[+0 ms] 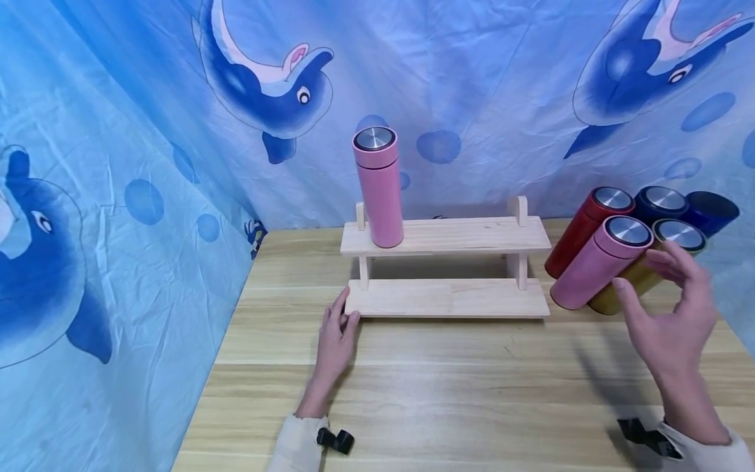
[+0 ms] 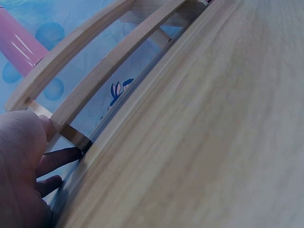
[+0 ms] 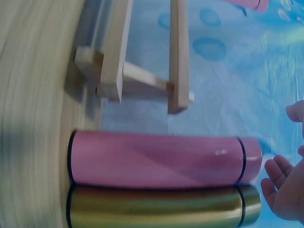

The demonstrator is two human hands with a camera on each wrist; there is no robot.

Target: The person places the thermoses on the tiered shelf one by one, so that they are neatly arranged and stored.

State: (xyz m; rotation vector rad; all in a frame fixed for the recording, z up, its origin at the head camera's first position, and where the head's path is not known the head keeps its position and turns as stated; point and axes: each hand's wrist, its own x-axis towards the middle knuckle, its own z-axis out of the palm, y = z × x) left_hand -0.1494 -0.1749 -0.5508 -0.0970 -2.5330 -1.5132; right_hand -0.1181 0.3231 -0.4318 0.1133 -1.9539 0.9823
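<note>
In the head view, on a wood-grain tabletop [image 1: 425, 393], a two-tier pale wooden rack [image 1: 448, 298] with a tall pink cylindrical bottle with a steel-topped lid [image 1: 380, 203] upright at the left of its upper board. Left hand [image 1: 333, 344] at the lower board's left front corner, fingers loosely extended against the wood. Right hand [image 1: 675, 321] by the cluster at the rack's right, thumb and fingers wide apart, nothing in their grip; just beside the fingers, the lids of a second pink cylindrical bottle [image 1: 598, 265] and a gold cylindrical bottle [image 1: 625, 285]. Behind these, a red cylindrical bottle [image 1: 575, 239] and two dark-blue cylindrical bottles [image 1: 710, 213]. In the left wrist view, fingers at the end of the rack's lower board; thumb's contact impossible to tell. In the right wrist view, second pink and gold bottles upright side by side, fingertips near the pink lid with a narrow gap between, thumb well apart from fingers.
</note>
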